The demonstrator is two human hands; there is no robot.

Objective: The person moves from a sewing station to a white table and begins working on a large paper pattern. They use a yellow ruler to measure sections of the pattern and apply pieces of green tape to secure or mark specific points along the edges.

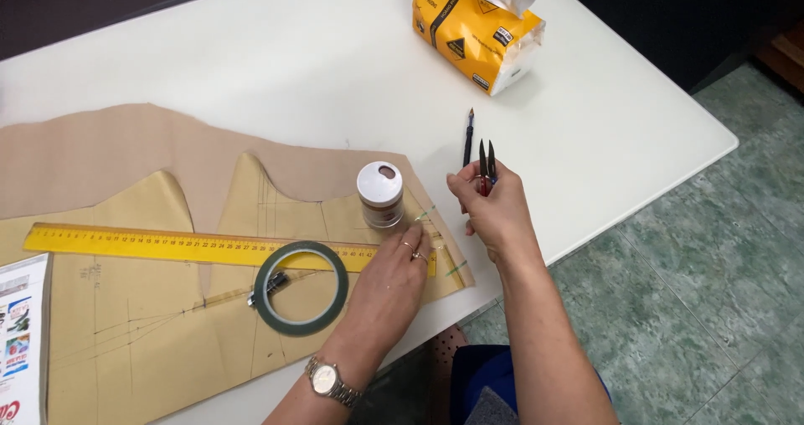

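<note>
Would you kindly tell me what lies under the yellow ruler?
The yellow ruler lies on a tan paper pattern with pencil lines, which rests on beige fabric. The left hand and tape roll cover its right part.

A white rounded table (318,65) carries a yellow soft tissue pack (473,27) at one o'clock, a tan fabric piece (109,149) at nine o'clock, and a dark slim pen (469,140) near centre-right.
</note>
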